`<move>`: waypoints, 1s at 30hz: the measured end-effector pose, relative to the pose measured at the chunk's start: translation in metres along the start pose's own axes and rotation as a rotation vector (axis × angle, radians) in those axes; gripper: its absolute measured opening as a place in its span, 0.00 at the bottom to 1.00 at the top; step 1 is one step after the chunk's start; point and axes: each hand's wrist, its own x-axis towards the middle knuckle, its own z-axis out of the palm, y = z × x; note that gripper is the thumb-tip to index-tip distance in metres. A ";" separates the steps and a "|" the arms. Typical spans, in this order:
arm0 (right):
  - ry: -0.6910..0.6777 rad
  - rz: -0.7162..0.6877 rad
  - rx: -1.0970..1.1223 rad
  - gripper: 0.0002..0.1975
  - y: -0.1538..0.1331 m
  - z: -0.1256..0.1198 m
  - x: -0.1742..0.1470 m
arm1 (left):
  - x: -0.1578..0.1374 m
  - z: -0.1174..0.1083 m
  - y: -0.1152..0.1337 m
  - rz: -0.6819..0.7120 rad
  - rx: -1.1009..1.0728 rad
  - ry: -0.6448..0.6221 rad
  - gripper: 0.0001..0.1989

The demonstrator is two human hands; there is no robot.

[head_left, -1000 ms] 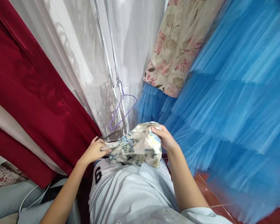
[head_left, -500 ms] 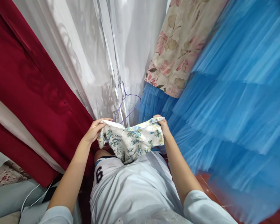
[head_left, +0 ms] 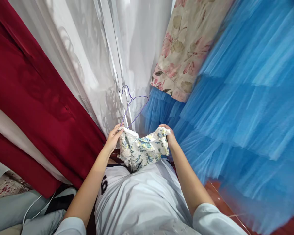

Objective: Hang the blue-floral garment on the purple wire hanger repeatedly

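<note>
A crumpled white garment (head_left: 144, 150) with a blue, green and yellow floral print hangs between my two hands in front of my lap. My left hand (head_left: 114, 138) pinches its upper left edge, fingers closed on the cloth. At the other end, my right hand (head_left: 171, 135) grips the upper right edge. Just beyond the cloth is a thin purple hanger (head_left: 138, 97), tilted, its hook near a white metal frame. One side of the hanger runs down to my left fingers; whether they also hold it I cannot tell. The hanger's lower part is hidden.
Dark red cloth (head_left: 39, 94) and white curtains (head_left: 85, 65) hang at the left. A flowered fabric (head_left: 178, 62) and a tiered blue tulle skirt (head_left: 235, 114) hang at the right. White metal bars (head_left: 115, 55) stand ahead. Grey cushions (head_left: 12, 205) lie lower left, above red floor tiles (head_left: 225, 202).
My left hand has moved right, closer to my right hand, so the garment is bunched up and less stretched. The right hand has dipped slightly.
</note>
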 end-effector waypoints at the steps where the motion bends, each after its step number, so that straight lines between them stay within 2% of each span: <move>1: 0.006 0.006 -0.005 0.12 0.002 -0.001 -0.001 | 0.000 0.000 -0.002 -0.009 0.003 0.008 0.12; 3: 0.016 0.018 -0.015 0.12 0.007 -0.002 -0.003 | -0.002 -0.002 0.000 0.032 0.100 0.048 0.12; 7: 0.028 0.019 -0.023 0.14 0.011 -0.005 0.000 | -0.016 -0.013 0.018 0.270 0.523 0.176 0.10; 10: 0.012 -0.006 -0.040 0.20 0.009 -0.005 0.003 | -0.023 -0.022 0.034 0.359 0.654 0.286 0.08; 13: -0.017 -0.031 -0.093 0.26 0.006 0.001 0.005 | -0.025 -0.028 0.042 0.402 0.663 0.378 0.08; 16: -0.031 -0.019 -0.103 0.32 0.007 0.011 0.005 | -0.026 -0.035 0.038 0.387 0.633 0.527 0.09; 18: -0.047 -0.026 -0.114 0.35 0.009 0.016 0.005 | -0.028 -0.039 0.031 0.347 0.547 0.628 0.10; 20: -0.052 -0.055 -0.152 0.38 0.011 0.020 0.005 | -0.030 -0.043 0.024 0.308 0.369 0.666 0.11; 22: -0.037 -0.083 -0.189 0.41 0.014 0.023 0.007 | -0.030 -0.048 0.022 0.271 0.160 0.612 0.10; 24: -0.021 -0.098 -0.216 0.44 0.015 0.024 0.011 | -0.025 -0.054 0.026 0.227 0.015 0.500 0.09; 30: 0.015 -0.139 -0.266 0.42 0.011 0.021 0.044 | 0.014 -0.072 0.053 -0.005 -0.148 0.189 0.10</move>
